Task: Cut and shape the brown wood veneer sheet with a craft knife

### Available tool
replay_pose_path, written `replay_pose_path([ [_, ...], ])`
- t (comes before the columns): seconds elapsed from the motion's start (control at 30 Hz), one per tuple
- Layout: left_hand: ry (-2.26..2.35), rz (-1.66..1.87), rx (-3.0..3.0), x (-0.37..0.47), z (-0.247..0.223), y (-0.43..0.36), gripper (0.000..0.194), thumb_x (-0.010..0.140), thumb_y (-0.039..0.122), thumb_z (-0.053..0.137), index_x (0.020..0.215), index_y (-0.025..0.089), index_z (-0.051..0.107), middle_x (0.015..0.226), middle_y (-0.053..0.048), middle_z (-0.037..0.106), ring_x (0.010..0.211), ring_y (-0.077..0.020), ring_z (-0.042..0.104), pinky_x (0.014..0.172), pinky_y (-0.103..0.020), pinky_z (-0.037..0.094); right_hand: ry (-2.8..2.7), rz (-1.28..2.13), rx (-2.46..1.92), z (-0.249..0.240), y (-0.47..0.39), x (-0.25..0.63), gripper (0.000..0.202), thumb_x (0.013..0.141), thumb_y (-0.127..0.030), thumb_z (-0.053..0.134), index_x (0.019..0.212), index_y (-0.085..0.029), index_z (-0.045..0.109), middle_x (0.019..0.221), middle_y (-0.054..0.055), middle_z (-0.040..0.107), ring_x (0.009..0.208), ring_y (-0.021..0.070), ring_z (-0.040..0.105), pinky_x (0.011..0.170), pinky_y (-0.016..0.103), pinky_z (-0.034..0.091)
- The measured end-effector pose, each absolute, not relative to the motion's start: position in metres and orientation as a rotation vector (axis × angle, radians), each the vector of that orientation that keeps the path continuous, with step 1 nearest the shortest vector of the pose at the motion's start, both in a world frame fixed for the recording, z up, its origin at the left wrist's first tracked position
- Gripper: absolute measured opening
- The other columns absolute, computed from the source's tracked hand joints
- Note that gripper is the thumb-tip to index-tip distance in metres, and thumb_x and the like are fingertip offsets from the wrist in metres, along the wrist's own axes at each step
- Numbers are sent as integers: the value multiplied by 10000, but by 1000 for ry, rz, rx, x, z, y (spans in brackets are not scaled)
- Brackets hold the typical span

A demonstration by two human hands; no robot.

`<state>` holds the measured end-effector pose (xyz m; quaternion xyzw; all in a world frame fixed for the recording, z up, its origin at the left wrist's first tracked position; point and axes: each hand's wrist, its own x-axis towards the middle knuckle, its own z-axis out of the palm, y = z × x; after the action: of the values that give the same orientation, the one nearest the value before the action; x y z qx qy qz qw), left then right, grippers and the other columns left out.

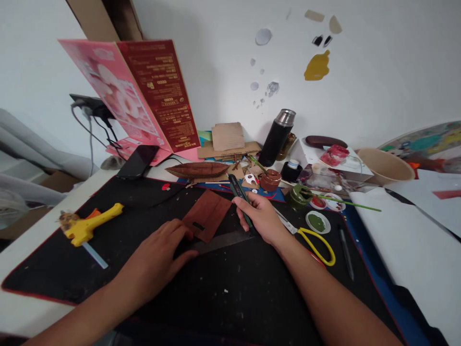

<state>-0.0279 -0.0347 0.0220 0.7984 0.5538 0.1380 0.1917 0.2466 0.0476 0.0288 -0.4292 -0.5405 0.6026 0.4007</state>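
A reddish-brown rectangular piece [211, 211] with a small dark slot lies tilted on the black mat [216, 298]. Beside its lower edge is a flat metal ruler [226, 241]. My left hand [162, 254] rests at the left end of the ruler and the lower left of the brown piece, its fingers bent and thumb apart. My right hand [257, 215] grips a dark green cutter [237, 192] just right of the brown piece, its lower end near the ruler's right end. Yellow-handled scissors [317, 246] lie beside my right forearm, partly hidden behind it.
A yellow glue gun [90, 226] lies at left, a black phone [137, 162] behind it. Along the back stand a black thermos [275, 139], a brown leaf-shaped piece [196, 170], paint jars [270, 180] and cardboard scraps [228, 137]. A dark pen [346, 252] lies at right.
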Motion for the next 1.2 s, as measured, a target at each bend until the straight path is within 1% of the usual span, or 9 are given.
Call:
replay_pose_path([
  [0.13, 1528, 360, 2220, -25, 27, -37, 290, 909, 499, 690, 1028, 236, 669, 1147, -95, 669, 1065, -303, 654, 925, -466, 547, -1416, 1558, -1067, 30, 44, 244, 389, 918, -579, 695, 814, -228, 562, 639, -65, 590, 409, 90, 513, 437, 260, 384],
  [0.27, 1482, 275, 2204, -23, 29, -41, 193, 930, 424, 665, 864, 243, 665, 1026, -68, 672, 1000, -287, 662, 868, -448, 554, -1455, 1552, -1050, 29, 43, 243, 401, 924, -580, 690, 786, -232, 545, 639, -69, 577, 410, 87, 515, 445, 258, 391],
  [0.33, 1497, 330, 2216, -23, 26, -44, 173, 931, 423, 661, 932, 251, 679, 1072, -72, 680, 1036, -289, 665, 902, -451, 556, -1459, 1546, -1059, 29, 43, 243, 391, 929, -581, 681, 801, -235, 554, 640, -69, 576, 413, 88, 513, 452, 261, 397],
  [0.4, 1525, 410, 2245, -24, 21, -47, 225, 929, 450, 662, 1046, 259, 683, 1152, -81, 689, 1080, -293, 669, 946, -455, 555, -1458, 1546, -1068, 28, 43, 243, 383, 932, -580, 678, 812, -236, 560, 649, -66, 580, 416, 89, 512, 451, 263, 396],
  [0.47, 1538, 440, 2284, -24, 18, -49, 264, 936, 474, 651, 1086, 259, 684, 1168, -85, 702, 1068, -294, 680, 955, -456, 560, -1456, 1547, -1073, 28, 43, 244, 385, 932, -576, 680, 803, -235, 556, 656, -63, 583, 420, 89, 517, 449, 264, 394],
  [0.73, 1480, 408, 2288, -26, 21, -50, 186, 940, 414, 641, 1018, 254, 693, 1135, -84, 709, 1034, -287, 696, 888, -424, 582, -1469, 1549, -1068, 29, 43, 243, 404, 930, -576, 683, 765, -237, 537, 645, -64, 579, 419, 91, 522, 451, 265, 401],
  [0.9, 1507, 371, 2285, -28, 21, -53, 222, 894, 435, 690, 1030, 261, 707, 1134, -84, 706, 1028, -293, 693, 900, -424, 564, -1473, 1533, -1069, 29, 43, 243, 409, 928, -586, 683, 774, -235, 540, 648, -62, 579, 420, 92, 521, 449, 265, 403],
  [1.07, 1486, 323, 2225, -25, 28, -49, 165, 886, 408, 672, 930, 250, 686, 1009, -70, 692, 944, -284, 686, 834, -416, 545, -1459, 1536, -1057, 27, 43, 243, 387, 930, -583, 681, 810, -237, 556, 643, -67, 575, 413, 92, 510, 446, 266, 400],
  [1.2, 1474, 355, 2111, -24, 33, -50, 129, 894, 388, 648, 898, 260, 657, 953, -47, 687, 864, -251, 679, 765, -374, 534, -1454, 1541, -1054, 27, 43, 244, 370, 937, -566, 680, 820, -235, 564, 645, -66, 574, 416, 91, 511, 445, 265, 390],
])
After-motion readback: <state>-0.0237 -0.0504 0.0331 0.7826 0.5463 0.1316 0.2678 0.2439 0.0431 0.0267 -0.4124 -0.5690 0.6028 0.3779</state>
